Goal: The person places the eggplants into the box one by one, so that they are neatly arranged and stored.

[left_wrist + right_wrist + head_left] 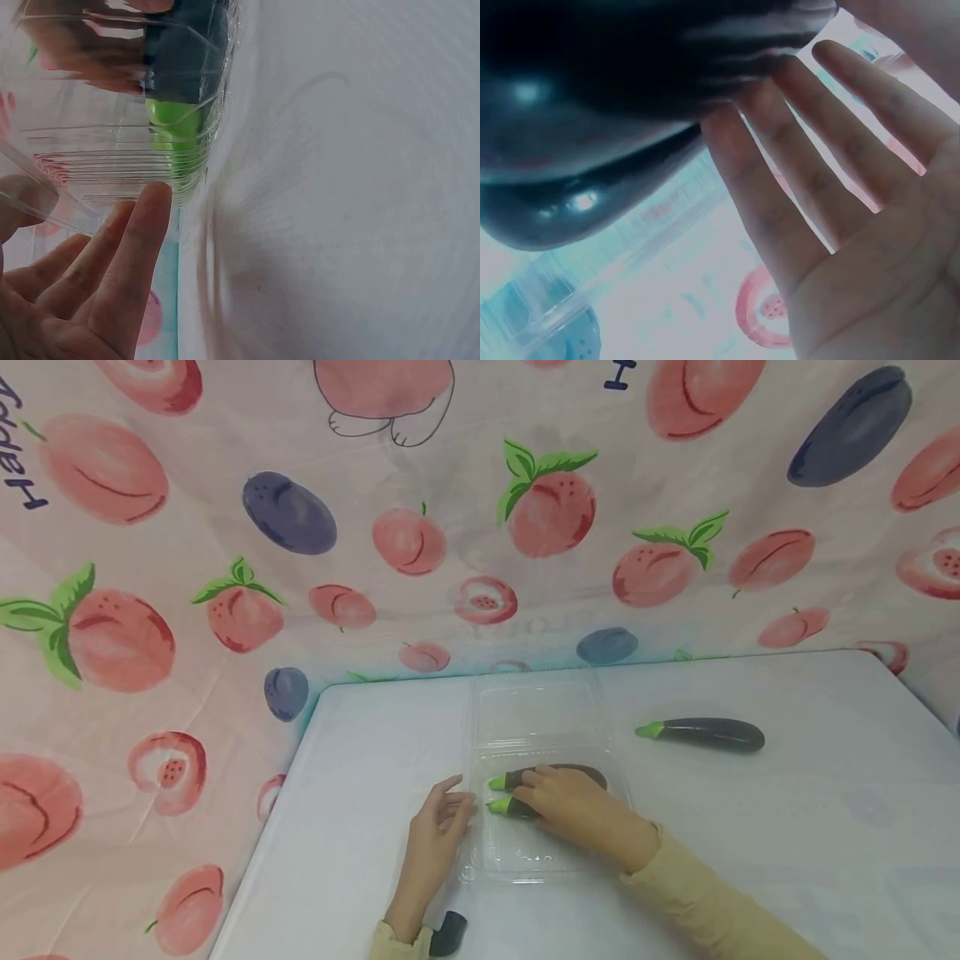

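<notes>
In the head view, two dark eggplants with green stems lie side by side in a clear plastic clamshell box, the far eggplant [581, 770] and the near eggplant [519, 810]. My right hand [573, 810] holds the near one from above, covering most of it. The right wrist view shows the fingertips [731, 135] against a glossy dark eggplant [630, 75], thumb on its other side. At the left rim of the box [474, 852], my left hand [438, 827] rests with fingers extended. Its fingertips [154, 202] are by the ribbed plastic wall [112, 169] in the left wrist view.
A third eggplant [712, 734] lies on the white table [750, 835] at the right, beyond the box. The open lid [536, 710] lies toward the back. A small black object [448, 935] is beside the left sleeve. A fruit-print cloth [450, 485] hangs behind the table.
</notes>
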The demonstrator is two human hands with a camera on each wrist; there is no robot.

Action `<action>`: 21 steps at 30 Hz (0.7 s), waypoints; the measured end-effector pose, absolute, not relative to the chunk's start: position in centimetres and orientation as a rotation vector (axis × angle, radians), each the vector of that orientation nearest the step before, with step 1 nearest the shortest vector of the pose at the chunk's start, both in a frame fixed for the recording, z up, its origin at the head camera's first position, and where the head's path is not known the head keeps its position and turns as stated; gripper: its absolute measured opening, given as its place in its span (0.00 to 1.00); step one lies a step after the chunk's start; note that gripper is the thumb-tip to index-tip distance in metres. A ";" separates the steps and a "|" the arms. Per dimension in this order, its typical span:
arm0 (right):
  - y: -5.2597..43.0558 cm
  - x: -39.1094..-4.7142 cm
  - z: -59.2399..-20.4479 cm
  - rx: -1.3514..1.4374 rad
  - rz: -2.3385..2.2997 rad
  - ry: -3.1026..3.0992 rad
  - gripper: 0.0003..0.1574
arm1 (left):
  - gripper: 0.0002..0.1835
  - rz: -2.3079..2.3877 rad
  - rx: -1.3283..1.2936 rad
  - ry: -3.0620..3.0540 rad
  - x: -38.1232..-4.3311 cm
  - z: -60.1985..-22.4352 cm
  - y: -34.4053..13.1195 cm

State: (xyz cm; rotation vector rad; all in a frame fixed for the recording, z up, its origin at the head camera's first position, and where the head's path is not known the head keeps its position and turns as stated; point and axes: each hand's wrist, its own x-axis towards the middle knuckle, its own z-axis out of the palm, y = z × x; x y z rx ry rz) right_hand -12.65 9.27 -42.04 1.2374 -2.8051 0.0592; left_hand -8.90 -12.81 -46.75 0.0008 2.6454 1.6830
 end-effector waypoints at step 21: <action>11.8 -12.6 -41.1 1.199 0.076 -2.703 0.22 | 0.25 1.646 -0.013 2.692 -9.0 -46.9 -12.7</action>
